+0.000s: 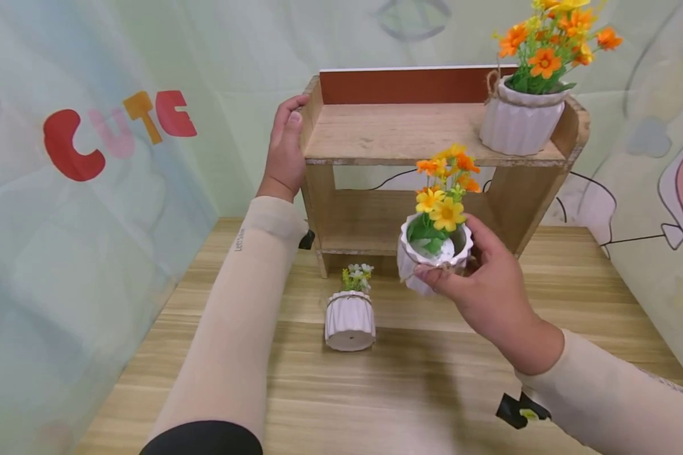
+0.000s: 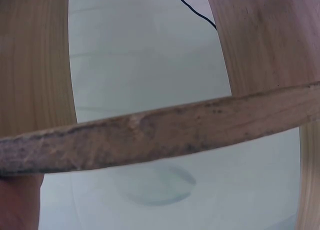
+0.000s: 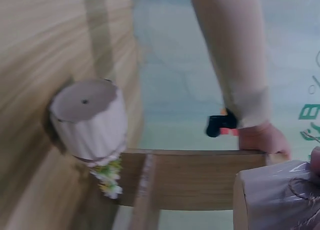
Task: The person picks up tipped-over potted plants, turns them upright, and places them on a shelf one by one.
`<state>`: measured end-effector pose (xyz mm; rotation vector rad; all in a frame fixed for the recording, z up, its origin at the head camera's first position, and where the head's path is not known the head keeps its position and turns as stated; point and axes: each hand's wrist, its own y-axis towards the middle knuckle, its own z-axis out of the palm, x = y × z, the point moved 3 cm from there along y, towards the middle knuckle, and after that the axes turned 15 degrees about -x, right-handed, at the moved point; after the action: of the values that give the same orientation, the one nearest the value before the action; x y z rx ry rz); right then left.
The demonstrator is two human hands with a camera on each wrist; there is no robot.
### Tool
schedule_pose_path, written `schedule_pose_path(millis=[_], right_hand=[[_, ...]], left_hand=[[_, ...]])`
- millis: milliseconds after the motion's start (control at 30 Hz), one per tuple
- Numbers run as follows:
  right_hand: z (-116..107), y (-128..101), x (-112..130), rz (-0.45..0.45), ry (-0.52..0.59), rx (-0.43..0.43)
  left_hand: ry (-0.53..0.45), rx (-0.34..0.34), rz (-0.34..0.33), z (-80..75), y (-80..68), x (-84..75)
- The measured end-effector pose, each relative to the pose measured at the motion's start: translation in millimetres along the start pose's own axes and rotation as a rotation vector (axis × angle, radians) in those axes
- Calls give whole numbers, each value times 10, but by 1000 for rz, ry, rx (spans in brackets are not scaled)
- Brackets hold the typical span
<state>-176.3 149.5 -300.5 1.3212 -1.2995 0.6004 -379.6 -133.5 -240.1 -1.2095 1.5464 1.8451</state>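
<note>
My left hand (image 1: 286, 148) grips the upper left side of a small wooden shelf (image 1: 398, 133). Part of that hand (image 2: 19, 202) shows under the worn wood edge in the left wrist view. My right hand (image 1: 498, 297) holds a white fluted flowerpot (image 1: 412, 278) in front of the shelf, thumb at the near side of the rim. Yellow and orange artificial flowers (image 1: 446, 213) stand in this pot, and twine is tied round it. In the right wrist view only part of the held pot (image 3: 270, 197) is visible.
A similar pot (image 1: 520, 126) with orange flowers stands on the shelf's top board, at the right end. On the wooden table (image 1: 319, 398) a smaller white pot (image 1: 350, 319) with white flowers lies on its side, base towards me. Printed cloth walls (image 1: 131, 253) surround the table.
</note>
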Motion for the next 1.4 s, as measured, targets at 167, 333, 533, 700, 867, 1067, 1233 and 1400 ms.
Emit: schedule_pose_path(millis=[167,333,533,700,867,1067,1233,1400], right_hand=[[-60,105,200,-29,-50,-6],[-83,178,350,-23,-73,23],[-85,245,510,-11,-30,43],[-89,302,668,-23,18,23],[-115,379,810,-12,82,-10],[-167,486,952,4,108,-30],[-183,572,1018,-15,44,-39],[-171,644,1051,-5,67,-51]], left_hand=[[-9,0,2,11,-1,-7],[-1,0,-1,15,3,-1],[1,4,-9,21,3,7],[2,8,-7,25,5,12],[-6,9,-2,23,1,10],[-5,3,18,14,-2,11],[-11,1,11,-4,0,-2],[-4,-1,10,-9,0,-8]])
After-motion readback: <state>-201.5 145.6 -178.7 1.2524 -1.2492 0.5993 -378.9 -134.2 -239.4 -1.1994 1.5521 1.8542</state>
